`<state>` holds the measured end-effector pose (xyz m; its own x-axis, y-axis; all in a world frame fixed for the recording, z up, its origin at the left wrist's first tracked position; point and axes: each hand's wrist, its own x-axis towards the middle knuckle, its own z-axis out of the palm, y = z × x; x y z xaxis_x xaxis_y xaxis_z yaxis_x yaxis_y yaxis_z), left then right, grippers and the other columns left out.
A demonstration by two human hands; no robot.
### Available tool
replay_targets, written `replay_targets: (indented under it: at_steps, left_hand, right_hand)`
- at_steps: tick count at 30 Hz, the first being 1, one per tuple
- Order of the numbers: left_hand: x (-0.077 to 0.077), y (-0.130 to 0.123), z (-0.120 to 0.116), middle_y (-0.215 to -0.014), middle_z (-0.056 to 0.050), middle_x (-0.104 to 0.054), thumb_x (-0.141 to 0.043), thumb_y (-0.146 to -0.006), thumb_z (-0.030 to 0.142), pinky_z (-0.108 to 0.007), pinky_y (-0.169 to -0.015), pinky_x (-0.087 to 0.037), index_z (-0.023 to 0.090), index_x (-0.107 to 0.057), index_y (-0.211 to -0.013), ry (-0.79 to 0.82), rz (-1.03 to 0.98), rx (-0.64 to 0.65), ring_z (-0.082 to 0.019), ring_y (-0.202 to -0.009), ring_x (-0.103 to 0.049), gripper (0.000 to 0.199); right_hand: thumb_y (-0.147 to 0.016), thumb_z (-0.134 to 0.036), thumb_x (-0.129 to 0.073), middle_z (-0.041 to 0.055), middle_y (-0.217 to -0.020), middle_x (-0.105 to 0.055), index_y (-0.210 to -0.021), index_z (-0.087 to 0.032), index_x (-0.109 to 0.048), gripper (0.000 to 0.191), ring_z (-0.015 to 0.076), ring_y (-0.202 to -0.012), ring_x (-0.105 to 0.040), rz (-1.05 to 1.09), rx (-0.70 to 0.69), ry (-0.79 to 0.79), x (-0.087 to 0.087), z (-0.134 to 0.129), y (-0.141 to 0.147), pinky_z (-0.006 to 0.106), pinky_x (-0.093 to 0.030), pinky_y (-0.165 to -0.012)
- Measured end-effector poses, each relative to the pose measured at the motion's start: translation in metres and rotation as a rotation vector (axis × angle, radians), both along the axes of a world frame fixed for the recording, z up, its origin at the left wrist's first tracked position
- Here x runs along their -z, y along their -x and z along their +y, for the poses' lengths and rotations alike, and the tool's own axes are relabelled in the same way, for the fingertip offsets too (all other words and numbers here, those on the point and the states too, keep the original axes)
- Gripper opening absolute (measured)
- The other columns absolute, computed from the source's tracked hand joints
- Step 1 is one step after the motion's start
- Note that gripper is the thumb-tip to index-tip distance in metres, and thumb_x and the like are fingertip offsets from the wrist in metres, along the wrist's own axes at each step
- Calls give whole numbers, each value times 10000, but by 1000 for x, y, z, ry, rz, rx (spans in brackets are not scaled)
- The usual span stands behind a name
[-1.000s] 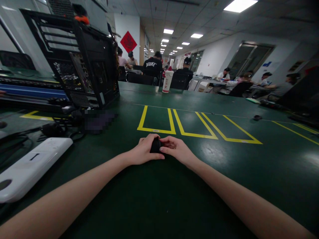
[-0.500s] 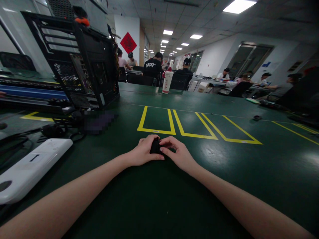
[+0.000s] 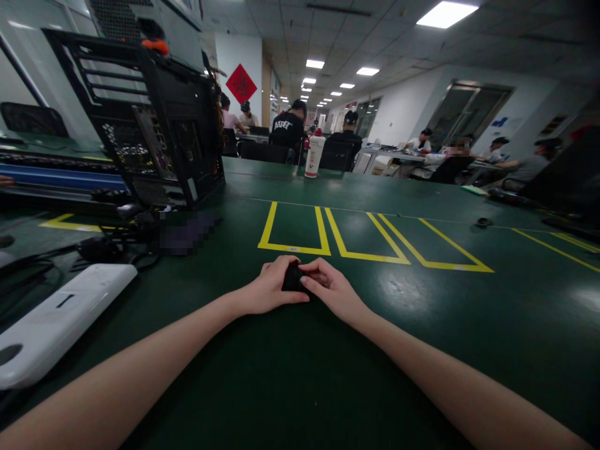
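A small black object is between my hands on the dark green table, just in front of the yellow tape outlines. My left hand wraps round it from the left, thumb on the near side and fingers on the far side. From the right, the fingertips and thumb of my right hand pinch its right edge. My fingers cover part of the object, and its details are too dark to make out.
Left of my hands lie a white device, black cables and a dark purple item. An open black computer case stands behind them. A white cup stands at the far edge; a small black ring is at right.
Both hands stay in nearly the same place round the black object. Its visible face looks slightly different, as if turned a little.
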<state>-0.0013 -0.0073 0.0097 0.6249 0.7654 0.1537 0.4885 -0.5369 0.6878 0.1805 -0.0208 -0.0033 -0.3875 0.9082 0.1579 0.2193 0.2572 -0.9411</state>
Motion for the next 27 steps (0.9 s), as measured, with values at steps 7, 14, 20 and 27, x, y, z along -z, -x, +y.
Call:
replay_targets:
  at_steps: [7, 14, 20, 27]
  left_hand:
    - [-3, 0, -1, -1183, -101, -431, -588, -728, 462, -453, -914, -323, 198, -326, -1188, 25, -7, -4, -270, -1067, -439, 592]
    - [1, -1, 0, -1192, -105, -428, -600, -715, 465, -468, -912, -315, 201, -329, -1199, 12, -23, -15, -286, -1079, -433, 614]
    - [0, -1, 0, -1181, -99, -439, -593, -719, 475, -453, -916, -314, 199, -329, -1193, 1, -15, -10, -273, -1070, -440, 609]
    - [4, -2, 1, -1182, -106, -435, -603, -705, 478, -464, -908, -316, 197, -332, -1191, -12, -10, -29, -285, -1067, -440, 623]
  right_hand:
    - [-781, -250, -560, 32, -974, -575, -999, -192, -502, 233, 161, -935, -568, 6, -28, 134, 0, 9, -3, 368, -460, -858]
    - [-764, -238, -583, 11, -981, -558, -952, -209, -503, 207, 152, -944, -564, 81, -99, 122, -8, 4, -5, 348, -451, -863]
    - [-770, -272, -573, 18, -947, -564, -951, -199, -506, 207, 156, -918, -562, 30, -19, 147, -5, 8, -2, 355, -450, -851]
    - [-706, -190, -641, 16, -975, -560, -962, -201, -497, 294, 154, -926, -563, 89, -136, 140, -6, 8, -5, 361, -442, -876]
